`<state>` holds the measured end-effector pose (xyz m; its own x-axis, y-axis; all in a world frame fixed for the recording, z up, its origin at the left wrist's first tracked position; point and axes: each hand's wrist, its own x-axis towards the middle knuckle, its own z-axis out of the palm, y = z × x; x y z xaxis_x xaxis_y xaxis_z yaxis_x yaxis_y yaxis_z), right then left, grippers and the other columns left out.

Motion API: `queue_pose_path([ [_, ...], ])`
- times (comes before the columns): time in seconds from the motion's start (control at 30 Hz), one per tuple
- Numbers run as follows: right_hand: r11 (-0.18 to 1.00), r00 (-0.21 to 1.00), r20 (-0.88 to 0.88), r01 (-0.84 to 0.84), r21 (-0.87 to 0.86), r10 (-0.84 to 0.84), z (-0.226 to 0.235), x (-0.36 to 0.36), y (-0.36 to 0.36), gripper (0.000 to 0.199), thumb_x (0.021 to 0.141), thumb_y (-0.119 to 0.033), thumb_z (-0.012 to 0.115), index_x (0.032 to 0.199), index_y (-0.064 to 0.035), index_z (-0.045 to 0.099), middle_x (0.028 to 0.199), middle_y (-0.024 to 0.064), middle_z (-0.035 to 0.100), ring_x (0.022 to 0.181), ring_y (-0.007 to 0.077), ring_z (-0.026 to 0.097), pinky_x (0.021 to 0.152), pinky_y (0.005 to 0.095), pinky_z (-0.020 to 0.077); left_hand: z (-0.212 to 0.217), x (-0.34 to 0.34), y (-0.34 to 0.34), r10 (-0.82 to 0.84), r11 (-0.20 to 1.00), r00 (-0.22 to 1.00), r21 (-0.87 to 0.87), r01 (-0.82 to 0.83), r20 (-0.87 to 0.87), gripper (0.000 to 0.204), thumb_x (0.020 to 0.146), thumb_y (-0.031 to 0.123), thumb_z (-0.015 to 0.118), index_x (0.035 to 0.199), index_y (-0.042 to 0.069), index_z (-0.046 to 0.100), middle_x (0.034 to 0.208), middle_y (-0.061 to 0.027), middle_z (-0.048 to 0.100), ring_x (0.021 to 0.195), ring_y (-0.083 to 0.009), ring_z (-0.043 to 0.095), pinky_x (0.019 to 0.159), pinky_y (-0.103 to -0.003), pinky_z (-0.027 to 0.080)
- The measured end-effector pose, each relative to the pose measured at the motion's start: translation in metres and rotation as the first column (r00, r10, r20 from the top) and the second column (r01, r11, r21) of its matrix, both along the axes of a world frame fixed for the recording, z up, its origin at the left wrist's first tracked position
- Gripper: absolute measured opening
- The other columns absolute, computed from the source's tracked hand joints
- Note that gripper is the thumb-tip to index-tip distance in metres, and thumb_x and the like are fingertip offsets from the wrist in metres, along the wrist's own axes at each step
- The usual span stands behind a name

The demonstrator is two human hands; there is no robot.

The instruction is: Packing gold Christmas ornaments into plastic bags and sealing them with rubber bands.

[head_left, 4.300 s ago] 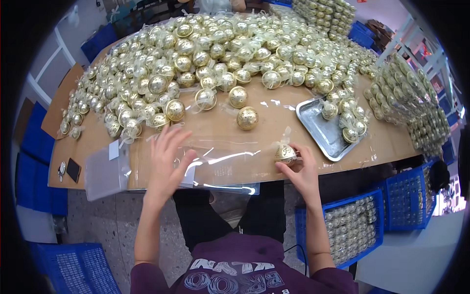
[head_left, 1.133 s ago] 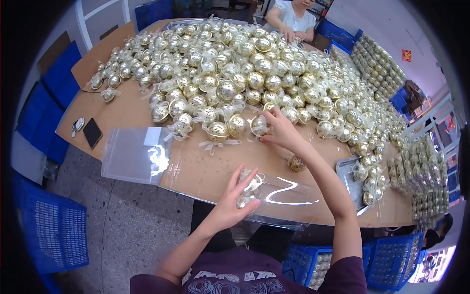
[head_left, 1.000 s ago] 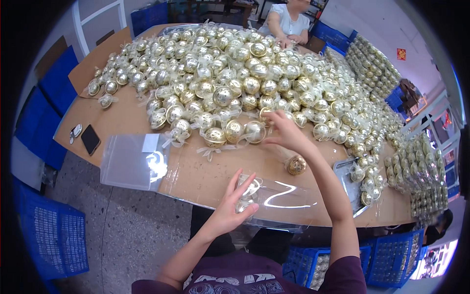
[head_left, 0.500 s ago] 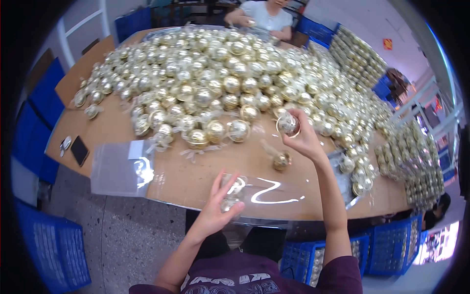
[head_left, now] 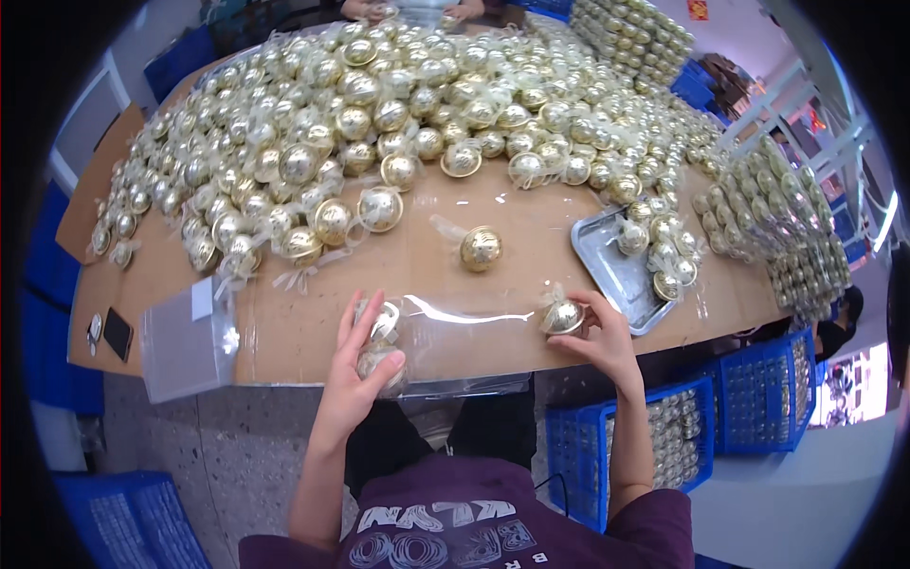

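In my right hand (head_left: 607,346), thumb and fingers grip a shiny gold ball ornament (head_left: 562,317) with a pale ribbon, low over the table's front edge. My left hand (head_left: 355,375) curls around two similar ball ornaments (head_left: 384,324), partly covered by its fingers and thumb. These two lie at the left end of a clear plastic piece (head_left: 464,346) that catches a bright glare; whether it is a bag or a tray I cannot tell. Beyond the plastic, a single gold ball ornament (head_left: 481,248) rests on the table with its ribbon pointing left.
A large heap of ball ornaments (head_left: 389,114) covers the far table. Right stands a metal tray (head_left: 616,284) with several ornaments, then stacked packs (head_left: 773,204). Left lie plastic bags (head_left: 185,346) and a phone (head_left: 118,334). Blue crates (head_left: 578,474) stand lower right. Another person's hands (head_left: 460,11) show opposite.
My right hand has come down toward me from near the heap, bringing a ball ornament with it. My left hand keeps its place on the two ornaments. The view has shifted.
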<state>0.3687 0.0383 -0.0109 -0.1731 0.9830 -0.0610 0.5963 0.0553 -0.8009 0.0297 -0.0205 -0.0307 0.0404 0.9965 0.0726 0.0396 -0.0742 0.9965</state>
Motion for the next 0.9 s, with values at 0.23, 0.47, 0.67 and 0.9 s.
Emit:
queue_pose_path([
  [0.23, 0.867, 0.859, -0.174, -0.496, -0.044, 0.482, -0.014, -0.083, 0.005, 0.069, 0.063, -0.013, 0.087, 0.123, 0.0014, 0.056, 0.113, 0.0087, 0.063, 0.107, 0.0174, 0.058, 0.094, 0.0314, 0.0462, 0.001, -0.008, 0.0, -0.066, 0.998, 0.994, 0.008, 0.066, -0.085, 0.066, 0.084, 0.015, 0.064, 0.144, 0.008, 0.039, 0.156, -0.0186, 0.012, 0.143, -0.028, 0.018, 0.113, -0.039, 0.021],
  [0.47, 0.864, 0.845, -0.292, -0.493, -0.099, 0.448, -0.046, -0.127, 0.018, 0.063, 0.083, -0.007, 0.07, 0.139, -0.0023, 0.042, 0.133, 0.0102, 0.051, 0.118, 0.0194, 0.052, 0.1, 0.0343, 0.0449, 0.03, -0.007, -0.006, 0.002, 0.972, 0.762, 0.181, 0.151, -0.647, 0.052, 0.087, 0.015, 0.06, 0.138, 0.02, 0.049, 0.154, -0.0217, 0.012, 0.144, -0.0341, 0.016, 0.113, -0.045, 0.02],
  [0.67, 0.727, 0.664, -0.565, -0.669, -0.155, 0.49, -0.038, -0.095, 0.038, 0.058, 0.085, -0.014, 0.07, 0.136, -0.002, 0.046, 0.138, 0.0147, 0.048, 0.125, 0.0239, 0.048, 0.103, 0.0375, 0.0397, 0.035, 0.001, -0.005, 0.085, 0.922, 0.487, 0.254, 0.291, -0.869, 0.049, 0.084, 0.008, 0.055, 0.131, 0.025, 0.055, 0.145, -0.0177, 0.036, 0.136, -0.0331, 0.034, 0.113, -0.05, 0.022],
  [0.9, 0.941, 0.998, -0.006, -0.052, 0.335, 0.057, 0.007, -0.02, 0.158, 0.026, 0.08, -0.017, 0.071, 0.096, 0.0024, 0.067, 0.085, 0.0094, 0.069, 0.071, 0.0171, 0.063, 0.069, 0.0287, 0.0504, 0.038, 0.008, 0.001, 0.116, 0.914, 0.47, 0.278, 0.294, -0.875, 0.05, 0.08, 0.01, 0.057, 0.128, 0.024, 0.057, 0.138, -0.0147, 0.044, 0.131, -0.0307, 0.04, 0.11, -0.049, 0.027],
])
